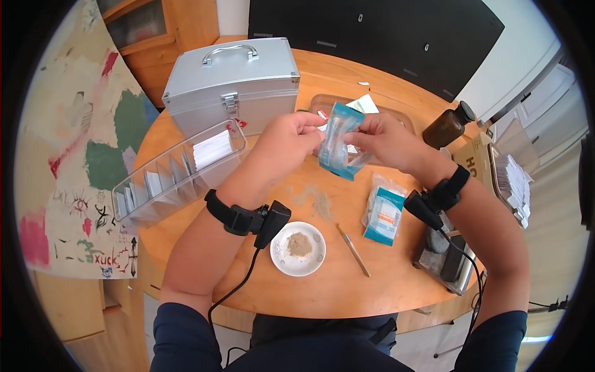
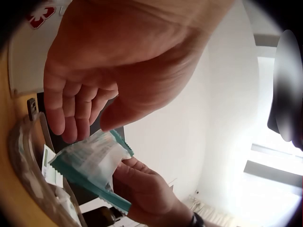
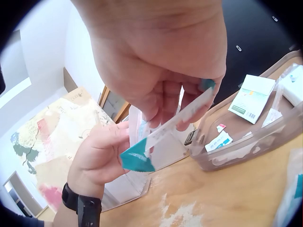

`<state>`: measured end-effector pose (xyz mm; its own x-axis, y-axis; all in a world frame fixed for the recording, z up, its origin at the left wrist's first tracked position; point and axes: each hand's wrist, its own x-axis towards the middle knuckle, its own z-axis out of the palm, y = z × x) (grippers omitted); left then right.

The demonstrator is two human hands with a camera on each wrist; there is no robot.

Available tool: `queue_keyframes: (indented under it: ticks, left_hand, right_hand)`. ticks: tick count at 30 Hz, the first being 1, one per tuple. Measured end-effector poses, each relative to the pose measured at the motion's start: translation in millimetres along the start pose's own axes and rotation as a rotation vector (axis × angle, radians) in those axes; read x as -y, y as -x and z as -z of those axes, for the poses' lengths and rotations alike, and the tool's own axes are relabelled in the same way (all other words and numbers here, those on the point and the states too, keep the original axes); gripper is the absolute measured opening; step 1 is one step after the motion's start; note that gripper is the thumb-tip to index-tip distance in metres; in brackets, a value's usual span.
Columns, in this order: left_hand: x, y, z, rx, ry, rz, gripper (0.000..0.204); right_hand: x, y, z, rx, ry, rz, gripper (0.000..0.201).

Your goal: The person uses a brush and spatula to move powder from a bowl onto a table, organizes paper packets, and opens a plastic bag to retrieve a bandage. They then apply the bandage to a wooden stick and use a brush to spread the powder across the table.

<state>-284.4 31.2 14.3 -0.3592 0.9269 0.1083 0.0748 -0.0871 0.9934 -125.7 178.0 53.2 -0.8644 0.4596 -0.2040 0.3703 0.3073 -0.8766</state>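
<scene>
My right hand (image 1: pixel 387 141) pinches a clear plastic packet with teal ends (image 1: pixel 338 146) between thumb and fingers, raised above the table. Something pale shows through its clear film (image 2: pixel 102 158). At the packet's left side is my left hand (image 1: pixel 288 146), its fingers loosely bent. The left wrist view shows a gap between that hand's thumb and fingers, with the packet's upper edge right by the fingertips. A second teal-and-white packet (image 1: pixel 384 217) lies on the table to the right, on a clear bag.
A silver case (image 1: pixel 232 80) and a clear divided box (image 1: pixel 180 173) of paper slips stand left. Behind the hands is a brownish tray (image 3: pixel 208 163) with small boxes. A white dish (image 1: pixel 297 263) of powder, a brush (image 1: pixel 353 251) and a brown bottle (image 1: pixel 447 126) stand about.
</scene>
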Motion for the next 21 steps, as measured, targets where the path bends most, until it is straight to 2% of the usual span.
queue_keyframes:
  ticks: [1,5,7,10,19,21]
  left_hand:
    - [-5.5,2.1,-1.8,0.013,0.074,0.053,0.025]
    - [-8.5,1.6,2.0,0.089,0.044,0.071,0.020]
    - [-11.1,3.4,-0.7,0.010,-0.061,0.042,0.017]
    - [-8.5,2.7,-0.3,-0.021,-0.070,0.020,0.016]
    - [-6.1,-0.4,1.6,0.001,-0.034,0.068,0.016]
    - [-8.9,0.4,0.7,0.004,-0.024,0.072,0.016]
  right_hand:
    - [-0.7,-0.1,0.5,0.002,0.000,-0.001,0.018]
    - [-5.6,-1.5,2.0,0.018,0.003,0.052,0.018]
    - [-8.1,-2.7,2.9,0.014,0.027,0.061,0.018]
    - [-6.5,-2.6,2.7,0.015,0.051,0.064,0.018]
    - [12.0,5.3,0.5,0.027,0.088,0.005,0.016]
    - [16.3,8.0,-5.3,0.002,-0.034,0.017,0.014]
